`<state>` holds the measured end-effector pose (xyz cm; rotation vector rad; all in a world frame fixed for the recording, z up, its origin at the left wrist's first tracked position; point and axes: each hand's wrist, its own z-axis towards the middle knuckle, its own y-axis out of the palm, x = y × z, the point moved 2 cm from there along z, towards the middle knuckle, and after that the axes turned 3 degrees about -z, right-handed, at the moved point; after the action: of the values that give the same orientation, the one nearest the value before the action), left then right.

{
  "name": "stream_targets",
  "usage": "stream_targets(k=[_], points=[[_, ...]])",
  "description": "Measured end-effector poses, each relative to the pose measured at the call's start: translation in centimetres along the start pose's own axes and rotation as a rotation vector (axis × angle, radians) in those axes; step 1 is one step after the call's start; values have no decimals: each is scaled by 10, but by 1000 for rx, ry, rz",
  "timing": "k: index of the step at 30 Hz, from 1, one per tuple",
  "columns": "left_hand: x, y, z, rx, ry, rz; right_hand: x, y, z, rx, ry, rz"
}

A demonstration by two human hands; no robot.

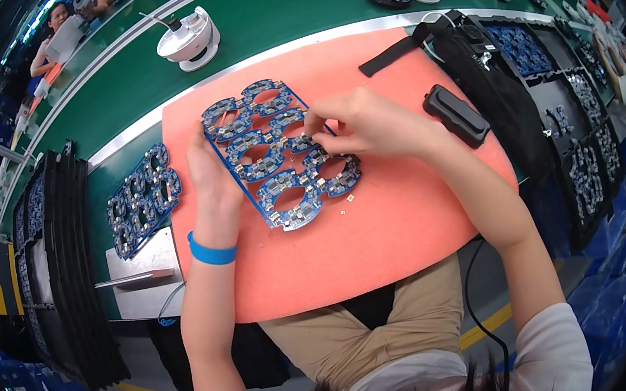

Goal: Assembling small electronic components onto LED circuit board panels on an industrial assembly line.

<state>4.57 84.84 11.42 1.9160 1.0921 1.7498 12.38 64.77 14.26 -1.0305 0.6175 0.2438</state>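
A blue circuit board panel [271, 158], made of several joined ring-shaped boards with components, is held tilted over a salmon-pink foam mat [380, 234]. My left hand [210, 169] grips it along its left edge, some of the fingers hidden behind it; a blue band circles that wrist. At the panel's right side my right hand [348, 127] is closed in a pinch, thumb and forefinger tips at the board. What sits between those fingertips is too small to make out. Small pale bits [347, 205] lie on the mat below the panel.
Left of the mat, another board panel [143, 201] rests by a metal plate [147, 274]. A black case [457, 115] and a black bag [483, 88] are at right, beside trays of boards [569, 117]. Black trays [64, 265] stand far left. White devices [188, 40] stand behind.
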Motion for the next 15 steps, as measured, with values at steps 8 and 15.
stream_targets(k=[8,15], points=[[-3,16,-8,-173,-96,-107,13,5,3,61,-299,-340],[-3,10,-5,-92,-70,16,7,6,2,-9,43,-80]])
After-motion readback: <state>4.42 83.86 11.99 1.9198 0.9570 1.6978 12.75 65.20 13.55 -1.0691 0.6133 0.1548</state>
